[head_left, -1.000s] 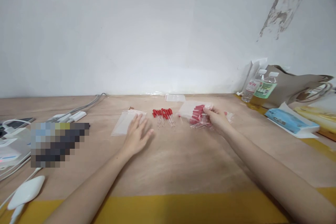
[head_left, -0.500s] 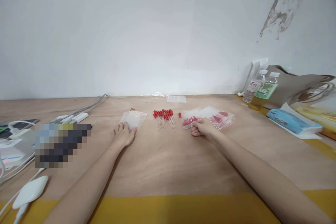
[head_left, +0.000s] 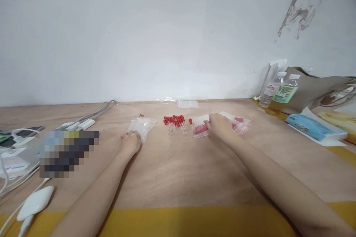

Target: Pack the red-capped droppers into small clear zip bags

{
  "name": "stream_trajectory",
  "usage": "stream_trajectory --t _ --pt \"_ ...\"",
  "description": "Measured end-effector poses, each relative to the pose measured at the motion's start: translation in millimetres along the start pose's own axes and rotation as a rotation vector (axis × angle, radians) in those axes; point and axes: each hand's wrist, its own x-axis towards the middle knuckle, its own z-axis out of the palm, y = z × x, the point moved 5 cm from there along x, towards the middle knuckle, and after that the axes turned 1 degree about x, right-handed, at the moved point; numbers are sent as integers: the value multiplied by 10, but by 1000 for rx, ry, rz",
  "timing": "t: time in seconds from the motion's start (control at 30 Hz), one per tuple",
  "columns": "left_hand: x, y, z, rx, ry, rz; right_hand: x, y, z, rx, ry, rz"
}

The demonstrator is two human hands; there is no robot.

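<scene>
- Two bare hands reach out over a brown wooden surface [head_left: 178,170] that runs to a white wall.
- Left hand [head_left: 130,143] rests with its fingers curled together on the near corner of a stack of empty clear bags [head_left: 141,126]; whether they pinch the plastic or merely press on it cannot be told.
- Right hand [head_left: 219,126] lies palm down, fingers held close together, on top of a pile of filled bags [head_left: 239,124] whose red-capped contents show through the plastic on both sides of the hand.
- Between the two hands, just left of the right fingers, lies a loose cluster of red-topped droppers [head_left: 175,123], touching neither hand.
- One more clear bag [head_left: 187,104] lies flat beyond the droppers, near the wall.
- Far right of the right fingers stand two water bottles [head_left: 278,90] beside a brown paper bag [head_left: 317,89], with a blue packet [head_left: 304,127] in front of them.
- Far left of the left fingers lie grey cables [head_left: 91,114] and a white device [head_left: 35,203].
</scene>
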Motion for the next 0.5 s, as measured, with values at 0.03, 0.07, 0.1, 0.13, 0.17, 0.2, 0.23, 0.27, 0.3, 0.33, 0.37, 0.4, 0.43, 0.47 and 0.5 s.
stream_trajectory --t 0.03,0.07,0.1,0.13,0.17,0.2,0.23,0.27,0.3,0.33,0.37,0.4,0.43,0.47,0.5 --pt "-2 3 -6 2 8 2 36 -113 47 24 -30 -34" --pt "-5 6 -13 2 16 4 77 -219 119 56 -80 -57" --pt "-9 8 -21 0 24 5 121 -312 199 78 -122 -66" --pt "-13 7 -31 -4 33 4 166 -386 278 91 -152 -59" --pt "-17 4 -45 -9 42 1 210 -442 353 100 -169 -41" --pt "-20 0 -62 -14 52 -2 252 -483 419 104 -177 -17" --pt "-24 -2 -84 -21 65 0 289 -511 478 110 -184 9" --pt "-28 -1 -112 -29 80 7 320 -531 528 118 -192 34" --pt "-33 7 -145 -40 97 22 346 -547 569 128 -201 56" --pt "-43 23 -182 -52 116 44 369 -558 601 141 -210 76" --pt "-59 47 -222 -61 134 68 388 -566 624 156 -219 95" --pt "-86 89 -267 -77 156 112 407 -570 637 173 -226 115" --pt "-130 156 -314 -104 177 187 424 -567 640 194 -231 135" --pt "-193 244 -360 -139 190 287 441 -558 631 220 -233 154" --pt "-287 365 -412 -202 207 443 455 -542 610 253 -230 167"
